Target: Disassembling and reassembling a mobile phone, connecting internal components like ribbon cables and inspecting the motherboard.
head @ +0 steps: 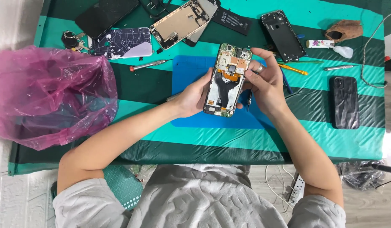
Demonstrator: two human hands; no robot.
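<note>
Opened phone (226,80) is lifted off blue mat (187,71), left hand (194,98) cupping its edge w/ fingers closed, right hand (266,82) pinching the other side to steady exposed boards

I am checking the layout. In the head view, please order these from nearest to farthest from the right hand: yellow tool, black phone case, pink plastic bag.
From the right hand:
1. Yellow tool, just beside it, to the right.
2. Black phone case, further right.
3. Pink plastic bag, far left.

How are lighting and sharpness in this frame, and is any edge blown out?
Head view: even, soft light, faint shadows; the opened phone between left hand and right hand is sharp; white floor at the right edge overexposed; slight glare on the pink plastic bag.
</note>
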